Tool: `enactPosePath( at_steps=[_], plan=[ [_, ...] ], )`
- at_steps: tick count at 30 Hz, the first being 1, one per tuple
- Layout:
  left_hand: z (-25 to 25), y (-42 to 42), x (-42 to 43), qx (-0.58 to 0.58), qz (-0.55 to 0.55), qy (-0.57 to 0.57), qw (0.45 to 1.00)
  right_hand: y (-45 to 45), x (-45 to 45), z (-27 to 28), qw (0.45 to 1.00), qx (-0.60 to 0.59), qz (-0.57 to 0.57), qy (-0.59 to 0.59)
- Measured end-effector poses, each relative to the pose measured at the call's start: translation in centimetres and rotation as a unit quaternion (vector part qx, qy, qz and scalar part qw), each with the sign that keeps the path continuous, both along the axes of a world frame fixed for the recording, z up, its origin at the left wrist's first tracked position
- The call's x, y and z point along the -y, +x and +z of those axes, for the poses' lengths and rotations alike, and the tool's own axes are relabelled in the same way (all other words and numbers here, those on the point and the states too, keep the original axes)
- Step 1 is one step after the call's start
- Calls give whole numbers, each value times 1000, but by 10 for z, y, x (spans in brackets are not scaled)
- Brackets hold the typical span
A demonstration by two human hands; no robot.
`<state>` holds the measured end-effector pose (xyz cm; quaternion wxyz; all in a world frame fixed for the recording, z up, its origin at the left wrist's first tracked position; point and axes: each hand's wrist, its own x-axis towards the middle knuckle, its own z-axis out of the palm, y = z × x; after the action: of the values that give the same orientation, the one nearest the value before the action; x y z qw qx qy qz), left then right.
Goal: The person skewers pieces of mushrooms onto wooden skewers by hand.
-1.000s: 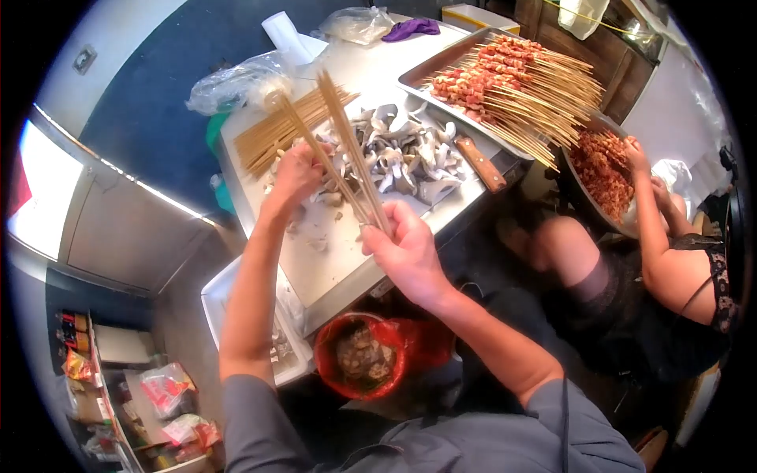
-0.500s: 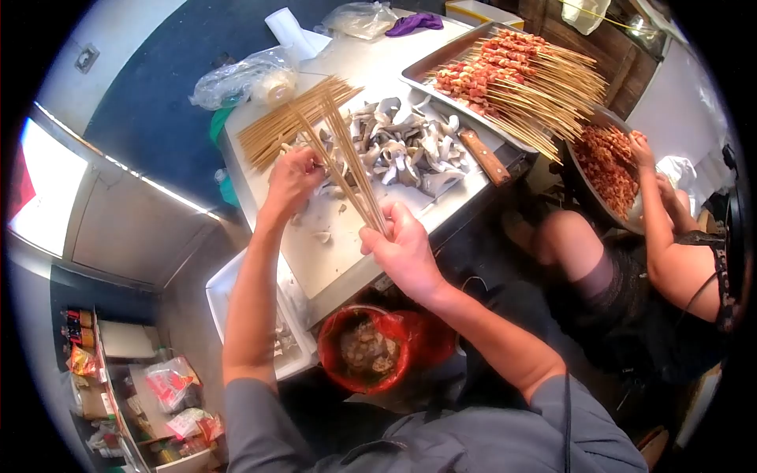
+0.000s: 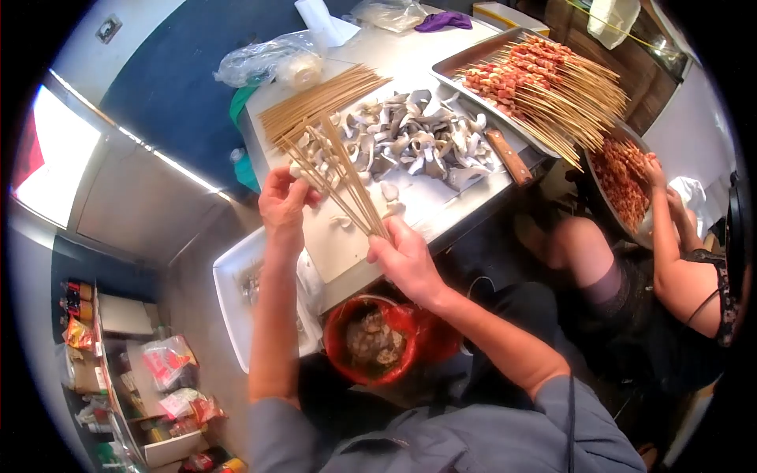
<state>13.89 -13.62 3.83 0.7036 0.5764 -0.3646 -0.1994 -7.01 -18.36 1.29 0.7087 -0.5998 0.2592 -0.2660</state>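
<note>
My right hand (image 3: 404,256) is closed around the lower ends of a bunch of thin wooden skewers (image 3: 341,173), which fan out up and to the left over the table. Just left of the bunch is my left hand (image 3: 285,201), its fingers curled near the skewers; whether it pinches anything is too small to tell. Grey and white torn mushroom pieces (image 3: 418,134) lie heaped on the white table (image 3: 335,256) beyond my hands. A pile of loose skewers (image 3: 323,98) rests behind my left hand. The wooden knife handle (image 3: 509,156) is right of the mushrooms.
A metal tray (image 3: 449,69) holds meat skewers (image 3: 544,79). At the right, a person (image 3: 686,284) has their hands at a bowl of meat (image 3: 619,181). Below the table edge are a white bin (image 3: 230,315) and a red-lined bucket (image 3: 371,339). Plastic bags (image 3: 264,59) lie behind.
The view has shifted, so the table sits further right. My left hand has come lower, nearer the table's front edge, and its fingers are more spread. The skewers in my right hand fan wider.
</note>
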Motion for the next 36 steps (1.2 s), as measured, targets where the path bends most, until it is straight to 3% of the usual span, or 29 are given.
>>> enactPosePath(
  at_steps=[2,11,27,36],
  plan=[
    [-1,-4,-9,-56,8,-50,997,-2,-4,6,1000,-12,-3,-20],
    [-8,-8,-24,-121,-13,-44,992,1,-5,1,1000,-6,-12,-28],
    [-12,-11,-29,-146,6,-20,989,-3,-8,2,998,-47,-2,-45],
    [5,-10,-37,-177,12,-94,980,-4,-11,0,992,-61,-23,-111]
  ],
)
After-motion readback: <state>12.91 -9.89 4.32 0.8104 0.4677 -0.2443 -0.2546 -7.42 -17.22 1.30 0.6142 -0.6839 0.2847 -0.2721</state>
